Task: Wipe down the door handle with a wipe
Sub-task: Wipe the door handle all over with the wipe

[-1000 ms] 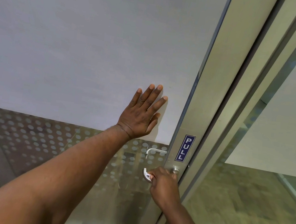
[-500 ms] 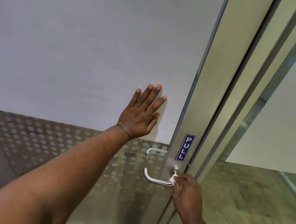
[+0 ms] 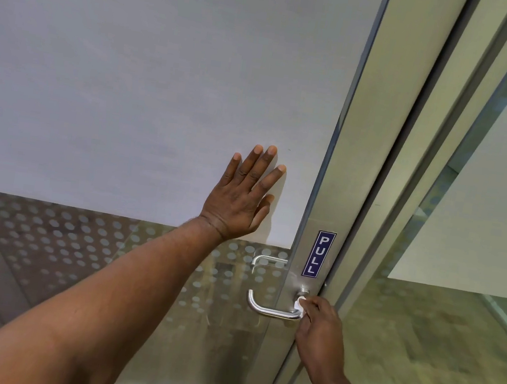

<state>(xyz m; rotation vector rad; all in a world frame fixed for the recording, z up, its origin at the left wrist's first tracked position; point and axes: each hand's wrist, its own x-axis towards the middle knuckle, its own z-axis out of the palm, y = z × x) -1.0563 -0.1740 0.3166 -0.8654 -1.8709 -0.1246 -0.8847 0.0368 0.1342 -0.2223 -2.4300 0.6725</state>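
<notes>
A silver lever door handle (image 3: 265, 310) sticks out from the metal door stile (image 3: 342, 171), below a blue PULL sign (image 3: 318, 254). My right hand (image 3: 320, 332) holds a small white wipe (image 3: 299, 306) pressed against the handle's inner end, near the round base. Most of the wipe is hidden in my fingers. My left hand (image 3: 245, 197) lies flat with fingers spread on the frosted glass panel (image 3: 131, 79), above and left of the handle.
A second handle (image 3: 264, 259) shows through the glass on the door's far side. The lower glass has a dotted pattern (image 3: 62, 240). To the right stand the door frame (image 3: 438, 151) and another glass pane over a tiled floor (image 3: 433, 360).
My right hand has slid with the wipe from the handle's left curved end along the bar to its right end by the base. My left hand has stayed flat on the glass.
</notes>
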